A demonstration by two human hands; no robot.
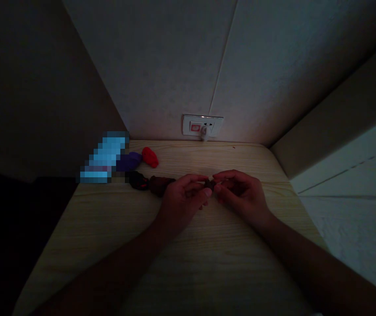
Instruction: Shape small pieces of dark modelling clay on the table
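Note:
Between the fingertips of both my hands is a small dark brown lump [210, 184] that looks like modelling clay. My left hand [184, 195] pinches it from the left, and my right hand [242, 193] from the right. Just left of my left hand lies a larger brown lump [159, 186], partly hidden by that hand. Touching or close to it is a black lump [137, 180] with a small red patch. Behind these sit a purple lump [130, 162] and a bright red lump [150, 157]. The scene is dim, so fine shapes are hard to make out.
A pixelated bright rectangle [104, 158] stands at the left edge of the light wooden table [201, 263]. On the wall behind is a socket plate [188, 127] with a plug [204, 131] in it. A pale panel [349, 166] borders the table on the right.

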